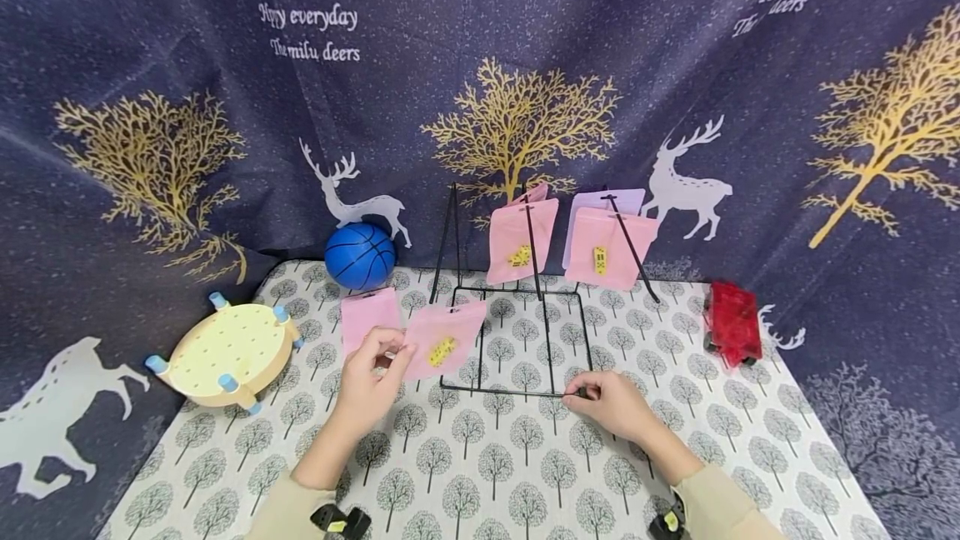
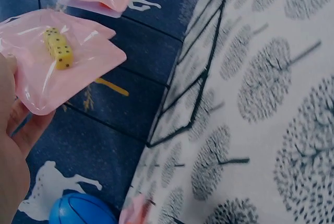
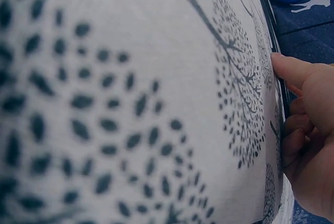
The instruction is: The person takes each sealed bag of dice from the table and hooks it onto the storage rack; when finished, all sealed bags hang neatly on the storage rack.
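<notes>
My left hand (image 1: 372, 382) pinches the edge of a pink pouch (image 1: 429, 347) with yellow dice (image 1: 442, 351) inside, held up at the left front of a black wire display rack (image 1: 510, 392). In the left wrist view the dice (image 2: 58, 49) show through the clear face of that pouch. My right hand (image 1: 611, 401) grips the front right corner of the rack's base between thumb and fingers. Pink pouches with dice hang on the rack's middle hook (image 1: 534, 252) and right hook (image 1: 630, 248), a lilac pouch (image 1: 576, 211) among them.
Another pink pouch (image 1: 367, 315) lies behind my left hand. Further left are a blue ball (image 1: 360, 257) and an upturned cream stool (image 1: 232, 348) with blue-tipped legs. A red toy car (image 1: 735, 322) stands at the right, and a dark printed curtain (image 1: 480, 15) closes off the back.
</notes>
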### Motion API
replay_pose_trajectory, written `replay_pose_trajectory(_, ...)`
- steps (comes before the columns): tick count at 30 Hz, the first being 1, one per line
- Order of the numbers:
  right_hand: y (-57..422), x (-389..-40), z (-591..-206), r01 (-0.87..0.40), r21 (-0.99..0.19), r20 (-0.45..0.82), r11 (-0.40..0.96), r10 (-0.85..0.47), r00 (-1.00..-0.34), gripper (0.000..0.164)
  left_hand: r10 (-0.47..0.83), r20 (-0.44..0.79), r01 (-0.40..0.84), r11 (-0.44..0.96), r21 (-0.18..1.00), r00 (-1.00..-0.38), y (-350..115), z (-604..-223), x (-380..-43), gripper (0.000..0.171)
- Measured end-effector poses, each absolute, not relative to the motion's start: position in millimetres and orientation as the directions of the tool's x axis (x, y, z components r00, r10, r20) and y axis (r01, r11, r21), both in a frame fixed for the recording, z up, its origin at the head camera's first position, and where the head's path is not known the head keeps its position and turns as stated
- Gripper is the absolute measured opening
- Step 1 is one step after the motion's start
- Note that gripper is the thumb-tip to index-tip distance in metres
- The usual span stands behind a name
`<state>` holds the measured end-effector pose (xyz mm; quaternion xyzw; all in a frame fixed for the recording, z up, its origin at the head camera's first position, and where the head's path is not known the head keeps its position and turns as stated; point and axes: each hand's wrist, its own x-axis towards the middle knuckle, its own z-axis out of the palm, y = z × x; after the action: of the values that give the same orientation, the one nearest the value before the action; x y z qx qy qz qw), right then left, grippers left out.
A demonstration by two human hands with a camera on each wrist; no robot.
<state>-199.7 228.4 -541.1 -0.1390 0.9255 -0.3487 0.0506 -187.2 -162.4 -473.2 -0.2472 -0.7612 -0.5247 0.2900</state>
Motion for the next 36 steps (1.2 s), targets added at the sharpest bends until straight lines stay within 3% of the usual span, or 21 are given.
replay_pose_trajectory(4, 228, -199, -540, -0.228, -0.652, 0.007, 0.723, -0.295, -0.956, 0.009, 0.027, 0.722, 0.710, 0.212, 0.672, -0.691, -160, -465, -181, 0.023)
replay_pose_trajectory(9, 228, -199, -540, -0.224, -0.654, 0.000, 0.723, -0.296, -0.955, 0.009, -0.028, 0.682, 0.675, 0.123, 0.728, -0.730, -159, -456, -171, 0.023)
replay_pose_trajectory(18, 228, -198, -539, -0.216, -0.665, -0.003, 0.715, -0.292, -0.956, 0.009, -0.032, 0.701, 0.698, 0.070, 0.713, -0.712, -157, -446, -167, 0.025)
replay_pose_trajectory(28, 227, -198, -539, -0.223, -0.666, 0.001, 0.712, -0.297, -0.955, 0.008, -0.053, 0.609, 0.608, 0.042, 0.793, -0.791, -155, -443, -167, 0.015)
replay_pose_trajectory(36, 229, -200, -541, -0.231, -0.671, 0.008, 0.705, -0.304, -0.953, 0.008, -0.063, 0.612, 0.612, 0.027, 0.791, -0.788, -155, -450, -174, 0.013)
